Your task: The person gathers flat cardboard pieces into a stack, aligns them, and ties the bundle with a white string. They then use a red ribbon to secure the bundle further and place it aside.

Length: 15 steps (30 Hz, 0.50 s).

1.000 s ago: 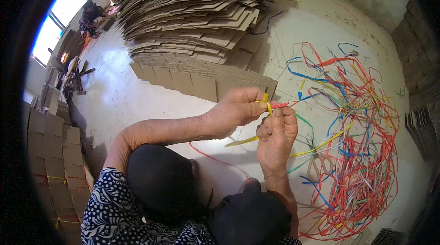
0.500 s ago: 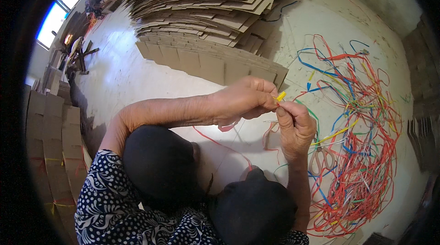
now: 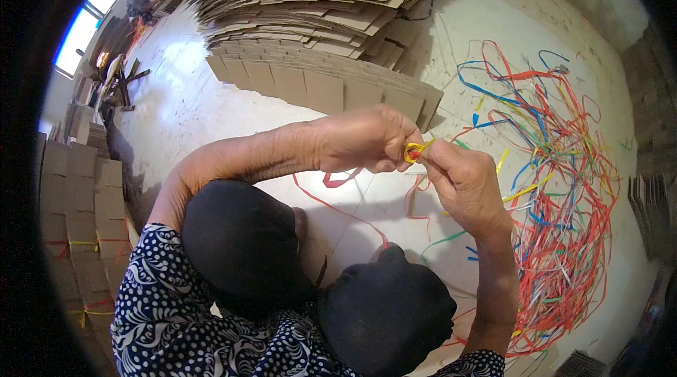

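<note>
In front of my knees, my left hand and my right hand meet with fingertips pinched. Between them a short yellow plastic strap bends into a small loop, with a bit of red strap inside it. My left hand pinches the loop's left side, while my right fingers grip it from the right. A red strap dangles below my left hand. Another thin red strap runs along the floor toward my right knee. Folded fingers hide exactly how the strap ends lie.
A large pile of flat cardboard pieces stands ahead. At the right, a tangled heap of red, blue, yellow and green straps covers the floor. Bundled cardboard stacks stand at the left. More cardboard leans by the right wall.
The yellow strap now shows as an open loop between my hands. My right hand has turned, and its forearm has shifted right, covering the scissors that lay on the floor.
</note>
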Motion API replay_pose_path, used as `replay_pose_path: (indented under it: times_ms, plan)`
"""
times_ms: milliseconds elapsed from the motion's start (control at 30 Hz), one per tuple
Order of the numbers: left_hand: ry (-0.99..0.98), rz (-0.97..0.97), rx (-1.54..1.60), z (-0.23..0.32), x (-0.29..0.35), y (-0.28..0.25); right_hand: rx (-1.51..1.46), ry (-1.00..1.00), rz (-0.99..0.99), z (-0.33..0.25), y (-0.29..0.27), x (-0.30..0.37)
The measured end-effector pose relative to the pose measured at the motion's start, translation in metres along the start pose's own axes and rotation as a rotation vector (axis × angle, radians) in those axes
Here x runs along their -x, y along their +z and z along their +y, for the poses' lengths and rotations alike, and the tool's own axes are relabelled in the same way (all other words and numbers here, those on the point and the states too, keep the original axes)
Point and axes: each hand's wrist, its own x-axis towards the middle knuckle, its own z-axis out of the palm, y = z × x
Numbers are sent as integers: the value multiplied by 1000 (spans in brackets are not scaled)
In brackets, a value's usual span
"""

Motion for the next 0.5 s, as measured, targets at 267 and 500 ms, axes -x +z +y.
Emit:
replay_pose_path:
  times_ms: [267, 500]
  plan:
    - [47, 97, -224, -7, 0, 10, -4, 16, -70, 3, -2, -1]
    - [75, 2, -508, -12, -6, -6, -43, 107, -85, 8, 10, 3]
